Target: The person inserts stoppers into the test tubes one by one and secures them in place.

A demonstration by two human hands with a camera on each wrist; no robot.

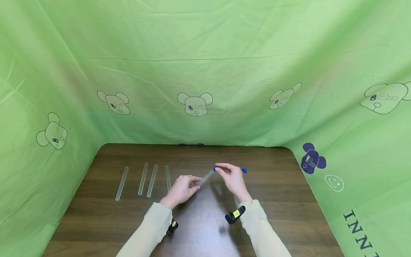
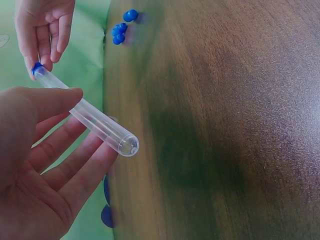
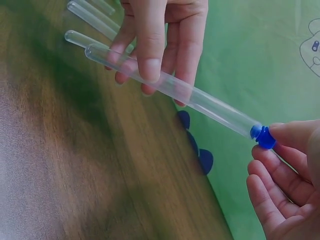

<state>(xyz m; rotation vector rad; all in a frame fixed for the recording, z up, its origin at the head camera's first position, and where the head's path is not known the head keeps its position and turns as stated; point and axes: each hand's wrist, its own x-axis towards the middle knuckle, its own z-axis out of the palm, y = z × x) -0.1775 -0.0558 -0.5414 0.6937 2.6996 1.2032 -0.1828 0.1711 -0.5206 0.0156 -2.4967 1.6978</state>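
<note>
A clear test tube (image 1: 206,177) is held aslant over the table between both hands. My left hand (image 1: 183,189) grips it along its body, thumb on one side and fingers beneath. In the left wrist view the rounded bottom of the tube (image 2: 102,124) points away from the right hand. At the other end, my right hand (image 1: 232,179) pinches a blue stopper (image 3: 266,138) between thumb and index finger. The stopper sits at the tube's mouth, its narrower part overlapping the rim in the right wrist view. The right hand's other fingers are loosely bent.
Several clear test tubes (image 1: 122,184) lie on the brown wooden table (image 1: 106,228) to the left, roughly side by side. More blue stoppers (image 2: 119,33) lie in a small group beyond the right hand. A green printed cloth (image 1: 196,71) hangs around the table's back and sides.
</note>
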